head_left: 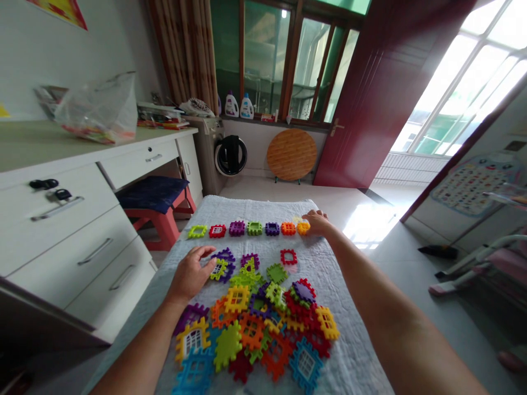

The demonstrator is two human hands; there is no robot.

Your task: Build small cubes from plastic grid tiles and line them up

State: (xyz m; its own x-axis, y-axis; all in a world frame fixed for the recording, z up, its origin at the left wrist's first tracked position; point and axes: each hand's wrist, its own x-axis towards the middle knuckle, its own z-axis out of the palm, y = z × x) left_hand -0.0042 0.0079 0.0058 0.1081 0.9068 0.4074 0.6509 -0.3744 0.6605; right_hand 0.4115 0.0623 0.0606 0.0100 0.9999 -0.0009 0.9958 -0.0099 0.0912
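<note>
My right hand (318,222) reaches to the far right end of a row of plastic interlocking building tiles. Its fingers are closed at a yellow-orange tile (303,228), partly blurred. Beside that tile stand an orange tile (288,228), a dark purple tile (272,229), a green tile (254,228), a purple tile (237,228), a red tile (217,231) and a lime tile (197,231). My left hand (192,274) hovers low with thumb and fingers apart, its thumb near a lime window tile (219,269) that overlaps a purple tile (225,254).
A mixed heap of tiles, including a blue one (307,365), covers the near part of the cloth-covered table (255,208). A red tile (289,257) lies apart. Left are a drawer desk (82,219) and a stool (154,195); a washing machine (209,148) stands behind.
</note>
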